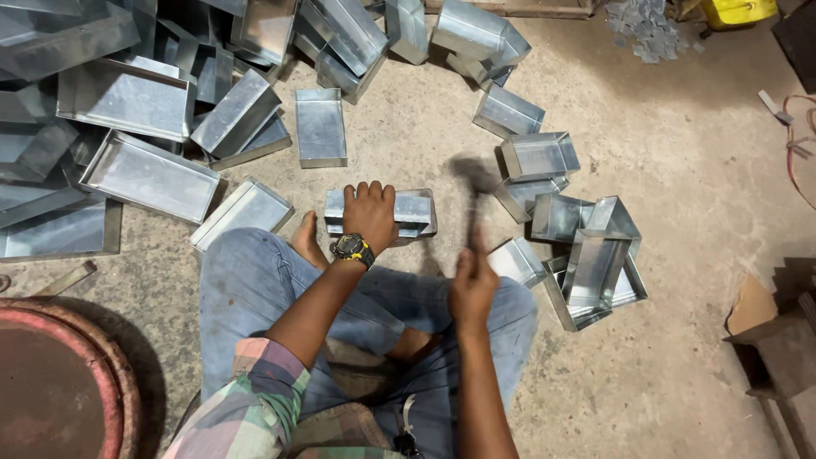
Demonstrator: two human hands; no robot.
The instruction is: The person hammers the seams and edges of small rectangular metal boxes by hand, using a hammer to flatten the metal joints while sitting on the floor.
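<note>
Under your left hand [370, 214] lay a small metal box [414, 212], resting on the concrete floor [680, 170] just ahead of your crossed legs; your palm pressed flat on its top with the fingers curled over the far edge. Your right hand [473, 285] was closed around the handle of a hammer [473, 183], whose blurred head hung just to the right of the box. Beside that hand, more open metal boxes [595, 255] curved away in an arc. To the far left, a heap of larger metal trays [144, 170] was piled up.
</note>
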